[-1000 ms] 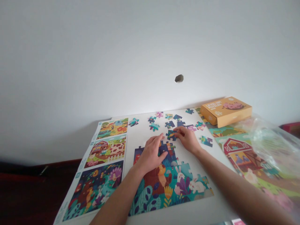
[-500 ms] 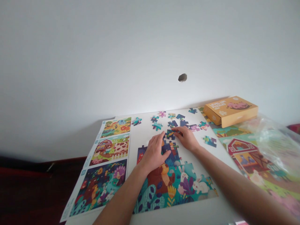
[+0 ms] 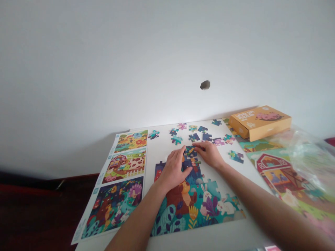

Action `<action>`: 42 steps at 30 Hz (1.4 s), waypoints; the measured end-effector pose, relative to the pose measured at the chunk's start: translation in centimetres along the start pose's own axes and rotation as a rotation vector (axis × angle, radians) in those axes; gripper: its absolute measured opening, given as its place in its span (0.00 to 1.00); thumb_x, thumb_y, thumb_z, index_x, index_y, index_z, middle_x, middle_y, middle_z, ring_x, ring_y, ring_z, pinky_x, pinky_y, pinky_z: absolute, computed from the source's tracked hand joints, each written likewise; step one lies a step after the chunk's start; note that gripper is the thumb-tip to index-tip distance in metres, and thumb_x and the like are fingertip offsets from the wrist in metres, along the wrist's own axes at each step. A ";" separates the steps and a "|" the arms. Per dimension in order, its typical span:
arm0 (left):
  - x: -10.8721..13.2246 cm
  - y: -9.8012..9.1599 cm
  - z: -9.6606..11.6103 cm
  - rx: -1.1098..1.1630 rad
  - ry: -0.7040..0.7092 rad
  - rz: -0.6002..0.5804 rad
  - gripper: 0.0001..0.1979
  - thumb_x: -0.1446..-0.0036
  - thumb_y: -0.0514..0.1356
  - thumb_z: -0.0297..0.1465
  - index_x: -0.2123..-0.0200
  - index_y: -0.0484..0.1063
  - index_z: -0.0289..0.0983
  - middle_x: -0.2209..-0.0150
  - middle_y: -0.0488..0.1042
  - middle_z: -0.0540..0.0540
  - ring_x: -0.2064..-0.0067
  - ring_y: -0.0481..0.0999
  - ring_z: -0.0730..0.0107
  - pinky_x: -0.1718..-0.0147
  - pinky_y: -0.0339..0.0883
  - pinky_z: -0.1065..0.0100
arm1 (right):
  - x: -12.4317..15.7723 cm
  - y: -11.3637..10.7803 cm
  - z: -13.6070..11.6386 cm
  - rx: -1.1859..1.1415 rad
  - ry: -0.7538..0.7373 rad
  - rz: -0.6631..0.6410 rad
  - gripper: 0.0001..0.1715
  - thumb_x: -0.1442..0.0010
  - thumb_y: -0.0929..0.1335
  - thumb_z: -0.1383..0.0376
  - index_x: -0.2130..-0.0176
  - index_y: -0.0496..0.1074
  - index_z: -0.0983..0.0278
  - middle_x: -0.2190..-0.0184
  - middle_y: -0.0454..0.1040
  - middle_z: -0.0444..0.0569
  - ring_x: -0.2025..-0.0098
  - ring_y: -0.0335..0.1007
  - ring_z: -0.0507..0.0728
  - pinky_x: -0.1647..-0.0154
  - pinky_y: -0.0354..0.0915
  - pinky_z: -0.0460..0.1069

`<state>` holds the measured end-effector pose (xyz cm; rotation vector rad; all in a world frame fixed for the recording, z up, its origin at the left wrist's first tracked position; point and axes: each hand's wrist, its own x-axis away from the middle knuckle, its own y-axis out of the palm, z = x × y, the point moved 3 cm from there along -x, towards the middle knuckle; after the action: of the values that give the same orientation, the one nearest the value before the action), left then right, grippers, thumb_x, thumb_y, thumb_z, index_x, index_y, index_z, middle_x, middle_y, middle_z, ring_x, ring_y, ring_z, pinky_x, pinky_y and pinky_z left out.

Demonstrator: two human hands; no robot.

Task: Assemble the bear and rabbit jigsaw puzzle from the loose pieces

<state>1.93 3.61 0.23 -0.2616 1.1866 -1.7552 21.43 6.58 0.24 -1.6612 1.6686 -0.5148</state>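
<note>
A partly joined jigsaw puzzle with rabbits, plants and a brown animal lies on the white table. My left hand rests on its upper left part, fingers stretched out and thumb apart, covering some of the picture. At the top edge, a dark blue puzzle piece with a leafy pattern lies against the joined part. My right hand grips this piece at its right side between thumb and fingertips. Whether it is fully locked in, I cannot tell. Several loose puzzle pieces lie just beyond my hands.
On the left lies a reference sheet with three pictures. An orange puzzle box stands at the back right, beside a clear plastic bag over a farm picture. Behind the table rises a white wall with a hole.
The view has shifted slightly. The piece in my right hand appears a little closer to the joined puzzle. My left hand stays in nearly the same place.
</note>
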 end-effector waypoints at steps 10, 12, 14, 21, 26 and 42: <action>0.0 0.0 -0.1 0.012 -0.015 0.013 0.38 0.43 0.63 0.33 0.33 0.49 0.40 0.38 0.63 0.36 0.36 0.62 0.51 0.38 0.60 0.46 | 0.0 0.7 0.2 0.088 -0.088 -0.030 0.16 0.35 0.65 0.62 0.51 0.78 0.57 0.59 0.81 0.48 0.56 0.71 0.60 0.49 0.62 0.54; 0.0 0.0 -0.1 0.021 -0.023 0.022 0.37 0.43 0.63 0.33 0.34 0.50 0.39 0.39 0.63 0.36 0.36 0.62 0.52 0.37 0.60 0.47 | 0.0 0.8 0.2 0.107 -0.082 -0.022 0.15 0.35 0.65 0.63 0.51 0.78 0.57 0.59 0.80 0.48 0.56 0.70 0.60 0.49 0.61 0.55; 0.0 0.0 -0.1 0.023 -0.031 0.033 0.37 0.43 0.63 0.33 0.35 0.51 0.38 0.39 0.62 0.35 0.36 0.62 0.52 0.36 0.60 0.49 | 0.0 0.8 0.2 0.128 -0.075 -0.017 0.15 0.34 0.66 0.63 0.51 0.78 0.57 0.59 0.80 0.48 0.56 0.69 0.60 0.49 0.60 0.54; -0.2 0.0 -0.2 -0.024 -0.074 0.036 0.32 0.44 0.64 0.35 0.38 0.59 0.37 0.39 0.63 0.36 0.35 0.62 0.50 0.36 0.61 0.49 | 0.3 0.7 -0.3 0.172 -0.106 0.006 0.13 0.35 0.68 0.61 0.53 0.79 0.56 0.55 0.77 0.51 0.52 0.67 0.61 0.49 0.59 0.57; -0.2 0.0 -0.3 -0.040 -0.088 0.038 0.30 0.44 0.64 0.37 0.40 0.64 0.35 0.39 0.64 0.35 0.36 0.63 0.50 0.37 0.62 0.50 | 0.7 0.5 -1.1 0.170 -0.237 -0.060 0.16 0.39 0.71 0.56 0.51 0.78 0.53 0.47 0.74 0.49 0.47 0.64 0.63 0.48 0.57 0.60; -0.2 -0.1 -0.4 -0.090 -0.081 -0.007 0.24 0.43 0.65 0.36 0.45 0.72 0.34 0.40 0.65 0.35 0.37 0.65 0.52 0.37 0.62 0.52 | 0.7 0.7 -1.0 0.209 -0.252 -0.071 0.14 0.37 0.71 0.58 0.51 0.78 0.49 0.52 0.75 0.49 0.51 0.63 0.62 0.49 0.55 0.59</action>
<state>1.74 4.05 0.17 -0.3871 1.2086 -1.6840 20.35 5.73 0.27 -1.5651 1.3317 -0.4756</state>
